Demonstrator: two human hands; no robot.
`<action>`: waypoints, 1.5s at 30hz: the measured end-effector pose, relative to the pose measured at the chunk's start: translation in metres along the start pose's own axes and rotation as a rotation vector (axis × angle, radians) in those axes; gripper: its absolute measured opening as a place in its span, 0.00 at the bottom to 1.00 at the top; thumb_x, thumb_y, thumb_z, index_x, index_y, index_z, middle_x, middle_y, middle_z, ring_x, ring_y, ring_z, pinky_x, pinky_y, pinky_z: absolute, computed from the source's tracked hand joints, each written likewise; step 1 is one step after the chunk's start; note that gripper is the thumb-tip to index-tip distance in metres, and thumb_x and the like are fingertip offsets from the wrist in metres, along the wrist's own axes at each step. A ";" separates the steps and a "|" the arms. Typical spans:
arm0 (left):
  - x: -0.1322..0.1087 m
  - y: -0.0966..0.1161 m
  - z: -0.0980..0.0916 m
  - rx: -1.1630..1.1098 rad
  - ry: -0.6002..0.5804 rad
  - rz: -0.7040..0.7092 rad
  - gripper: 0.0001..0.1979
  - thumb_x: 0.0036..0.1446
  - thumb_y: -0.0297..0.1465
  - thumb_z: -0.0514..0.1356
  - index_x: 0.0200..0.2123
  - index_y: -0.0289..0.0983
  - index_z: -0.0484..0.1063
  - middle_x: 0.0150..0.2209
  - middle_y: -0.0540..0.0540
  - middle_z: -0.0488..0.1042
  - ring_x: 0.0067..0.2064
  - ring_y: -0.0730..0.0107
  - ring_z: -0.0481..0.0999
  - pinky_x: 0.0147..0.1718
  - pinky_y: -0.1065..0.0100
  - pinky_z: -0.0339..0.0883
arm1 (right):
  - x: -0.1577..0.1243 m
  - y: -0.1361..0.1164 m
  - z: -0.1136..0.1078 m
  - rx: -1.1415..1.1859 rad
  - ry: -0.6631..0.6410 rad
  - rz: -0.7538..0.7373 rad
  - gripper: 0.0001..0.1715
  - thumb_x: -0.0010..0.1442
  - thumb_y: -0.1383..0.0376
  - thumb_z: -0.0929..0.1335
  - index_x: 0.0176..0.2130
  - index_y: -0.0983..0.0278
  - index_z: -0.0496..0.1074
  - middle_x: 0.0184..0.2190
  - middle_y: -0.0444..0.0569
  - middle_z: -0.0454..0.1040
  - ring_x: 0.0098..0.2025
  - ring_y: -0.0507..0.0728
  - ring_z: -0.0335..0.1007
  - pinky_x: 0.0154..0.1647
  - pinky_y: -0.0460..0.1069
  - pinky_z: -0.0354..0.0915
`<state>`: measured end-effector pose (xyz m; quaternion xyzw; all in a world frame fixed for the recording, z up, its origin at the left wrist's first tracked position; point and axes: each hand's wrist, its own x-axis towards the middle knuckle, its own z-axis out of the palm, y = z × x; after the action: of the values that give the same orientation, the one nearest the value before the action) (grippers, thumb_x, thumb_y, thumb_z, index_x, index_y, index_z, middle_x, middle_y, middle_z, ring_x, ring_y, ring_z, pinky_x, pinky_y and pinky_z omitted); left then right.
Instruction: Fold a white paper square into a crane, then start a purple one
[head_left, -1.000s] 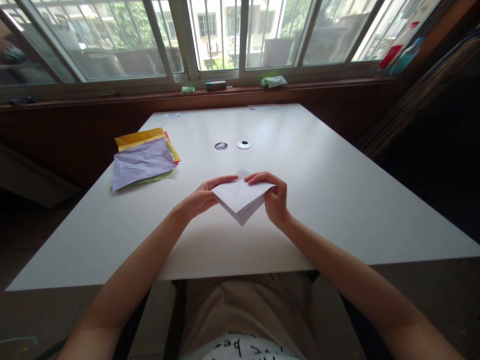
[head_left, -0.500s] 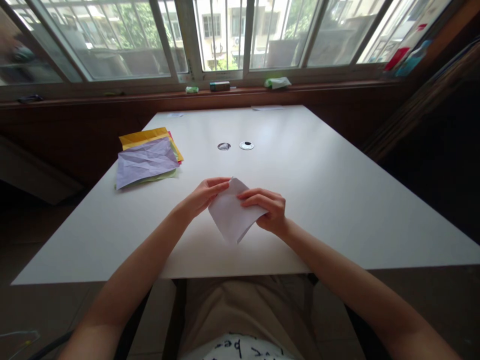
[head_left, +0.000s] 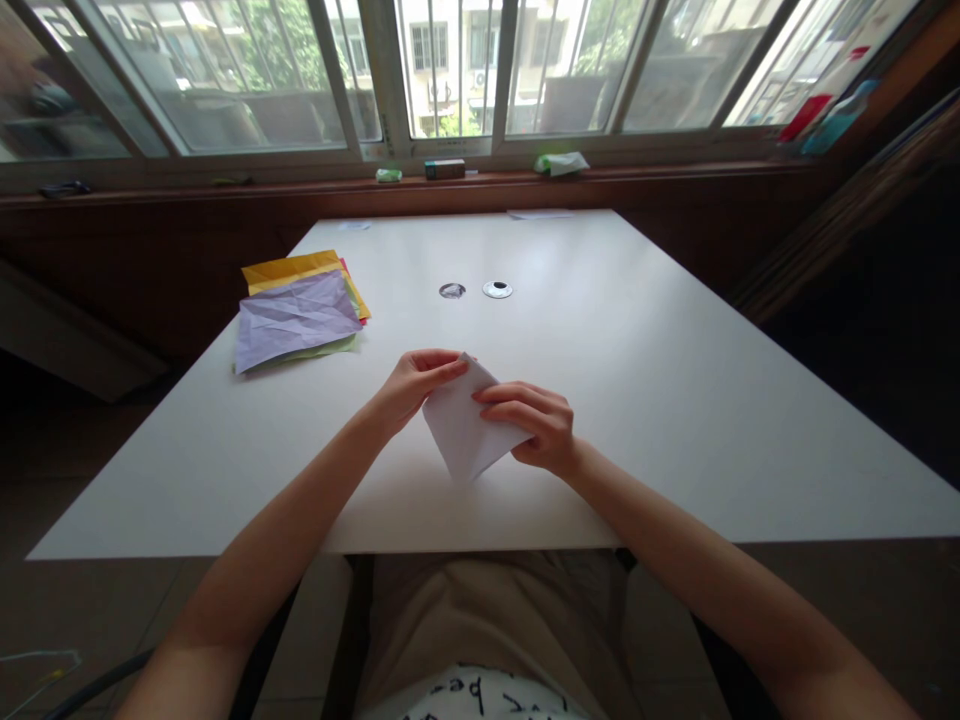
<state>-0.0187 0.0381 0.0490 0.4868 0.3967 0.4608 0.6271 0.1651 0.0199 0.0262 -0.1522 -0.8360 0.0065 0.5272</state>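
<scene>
A folded white sheet of paper (head_left: 469, 430) is held between both hands just above the near part of the table, one corner pointing toward me. My left hand (head_left: 424, 385) is closed on its upper left edge, the thumb lying on top near the far corner. On the right side, my right hand (head_left: 541, 420) grips the paper with fingers across its upper face; the thumb is hidden beneath. Some of the folds are hidden by the fingers.
A white table (head_left: 660, 400) spreads around the hands. To the left lies a stack of creased coloured paper (head_left: 296, 318), purple on top. Two round discs (head_left: 497, 290) sit beyond the hands. Small items, including a green packet (head_left: 562, 163), rest on the windowsill (head_left: 315, 190).
The left thumb has slid slightly along the paper toward the far corner. The paper's near corner has turned a little to the left. Both hands keep hold.
</scene>
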 end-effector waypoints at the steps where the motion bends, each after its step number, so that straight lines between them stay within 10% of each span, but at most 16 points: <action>1: 0.000 0.000 0.000 0.000 0.008 0.001 0.12 0.41 0.36 0.66 0.30 0.35 0.77 0.26 0.48 0.75 0.27 0.75 0.70 0.26 0.73 0.61 | 0.000 0.000 0.000 0.001 -0.001 0.000 0.14 0.47 0.76 0.59 0.31 0.62 0.67 0.33 0.50 0.76 0.34 0.52 0.71 0.31 0.46 0.67; 25: -0.001 -0.004 0.010 0.035 0.124 0.040 0.14 0.43 0.41 0.64 0.23 0.35 0.69 0.25 0.51 0.71 0.25 0.78 0.66 0.23 0.75 0.57 | -0.001 0.000 0.004 0.082 -0.031 0.052 0.17 0.44 0.79 0.58 0.29 0.63 0.68 0.33 0.49 0.76 0.33 0.51 0.72 0.31 0.44 0.66; 45: 0.014 -0.022 -0.004 0.329 0.349 0.222 0.16 0.45 0.42 0.61 0.25 0.34 0.69 0.23 0.52 0.68 0.26 0.77 0.63 0.25 0.74 0.57 | 0.004 -0.005 0.003 0.531 0.051 0.601 0.11 0.53 0.72 0.60 0.29 0.66 0.71 0.27 0.49 0.75 0.31 0.53 0.71 0.33 0.48 0.66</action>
<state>-0.0144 0.0501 0.0258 0.5361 0.5126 0.5331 0.4070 0.1597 0.0170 0.0292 -0.2486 -0.7101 0.3726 0.5433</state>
